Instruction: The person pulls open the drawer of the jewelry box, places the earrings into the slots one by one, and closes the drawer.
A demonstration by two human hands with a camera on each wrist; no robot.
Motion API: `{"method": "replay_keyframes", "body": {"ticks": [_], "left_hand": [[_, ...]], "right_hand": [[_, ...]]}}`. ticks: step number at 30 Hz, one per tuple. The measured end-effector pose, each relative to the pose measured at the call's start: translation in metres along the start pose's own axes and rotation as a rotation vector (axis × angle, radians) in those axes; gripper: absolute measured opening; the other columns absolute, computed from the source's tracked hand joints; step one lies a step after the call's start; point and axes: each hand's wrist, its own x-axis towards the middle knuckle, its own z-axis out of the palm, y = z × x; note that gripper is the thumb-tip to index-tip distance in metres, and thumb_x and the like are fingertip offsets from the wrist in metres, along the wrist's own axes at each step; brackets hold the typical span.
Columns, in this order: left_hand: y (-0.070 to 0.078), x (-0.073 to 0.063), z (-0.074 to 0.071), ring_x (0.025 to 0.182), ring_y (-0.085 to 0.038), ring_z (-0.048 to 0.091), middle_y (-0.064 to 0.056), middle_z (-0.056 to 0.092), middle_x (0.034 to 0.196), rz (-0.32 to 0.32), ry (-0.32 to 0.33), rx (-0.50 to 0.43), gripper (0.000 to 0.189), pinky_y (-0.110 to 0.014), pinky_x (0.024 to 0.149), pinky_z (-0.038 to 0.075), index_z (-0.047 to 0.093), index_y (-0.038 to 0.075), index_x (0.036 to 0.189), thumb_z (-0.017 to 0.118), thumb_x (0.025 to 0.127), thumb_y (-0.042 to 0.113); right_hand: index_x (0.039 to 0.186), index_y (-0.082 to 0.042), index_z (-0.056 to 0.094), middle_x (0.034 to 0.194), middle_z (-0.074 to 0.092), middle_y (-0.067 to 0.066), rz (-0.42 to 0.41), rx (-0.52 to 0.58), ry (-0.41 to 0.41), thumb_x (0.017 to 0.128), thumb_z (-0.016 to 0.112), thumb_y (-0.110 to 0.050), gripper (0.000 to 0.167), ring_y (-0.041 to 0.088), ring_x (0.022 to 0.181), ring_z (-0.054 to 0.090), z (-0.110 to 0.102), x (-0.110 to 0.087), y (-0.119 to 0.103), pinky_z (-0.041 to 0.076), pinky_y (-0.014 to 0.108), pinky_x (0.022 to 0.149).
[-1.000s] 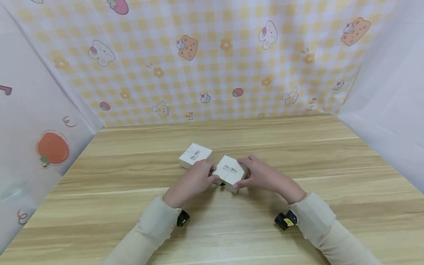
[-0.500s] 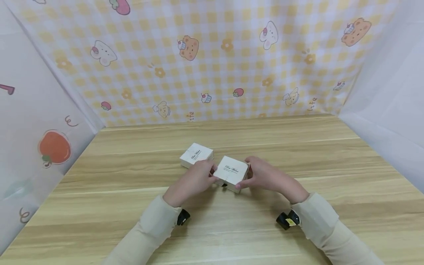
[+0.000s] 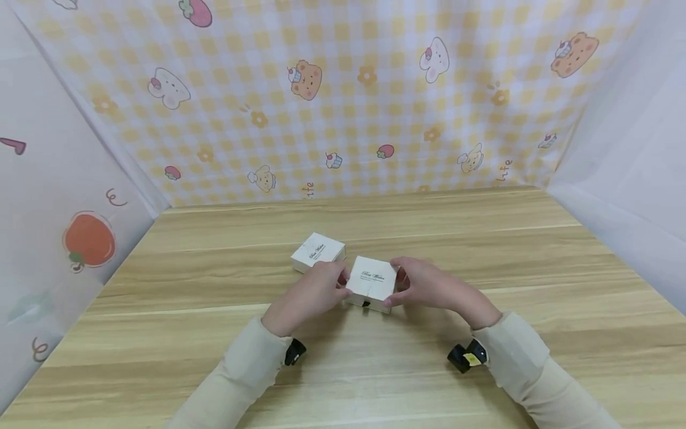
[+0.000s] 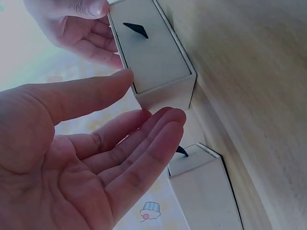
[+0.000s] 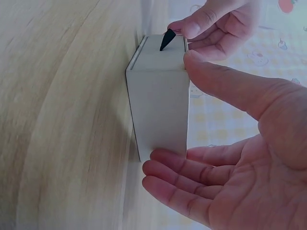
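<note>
Our box (image 3: 371, 283) has turned beside its twin (image 3: 318, 248); left hand (image 3: 317, 289) and right hand (image 3: 429, 285) pinch it, likely aligning; next needs steadiness.

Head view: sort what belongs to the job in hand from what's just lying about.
In use, it seems:
front white box, between both hands
left hand, at its left side
right hand, at its right side

Apparently just there:
second white box, farther back, gripped by neither hand
patterned cloth, hanging behind the table
</note>
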Motion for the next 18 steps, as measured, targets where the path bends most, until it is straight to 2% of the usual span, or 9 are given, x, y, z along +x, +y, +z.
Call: {"method": "replay_keyframes", "body": {"ticks": [9,18], "left_hand": [[-0.0003,-0.0013,-0.0044,0.071,-0.014,0.052,-0.005,0.061,0.082,-0.014,-0.023,0.006,0.016,-0.026,0.064,0.044,0.059,0.002,0.087,0.071,0.080,0.009],[0.0002,-0.0037,-0.0060,0.065,-0.013,0.048,-0.001,0.057,0.075,-0.013,-0.068,0.011,0.017,-0.023,0.058,0.039,0.055,0.005,0.082,0.071,0.081,0.010]], "right_hand": [[0.102,-0.006,0.054,0.094,0.061,0.006,-0.028,-0.004,-0.016,0.076,0.076,-0.023,0.038,0.021,0.088,0.059,0.0006,0.0001,-0.0003,0.048,0.034,0.076],[0.098,-0.004,0.052,0.097,0.062,0.010,-0.043,0.029,-0.039,0.079,0.074,-0.019,0.033,0.024,0.091,0.062,-0.0007,-0.0004,0.0003,0.051,0.036,0.077]]}}
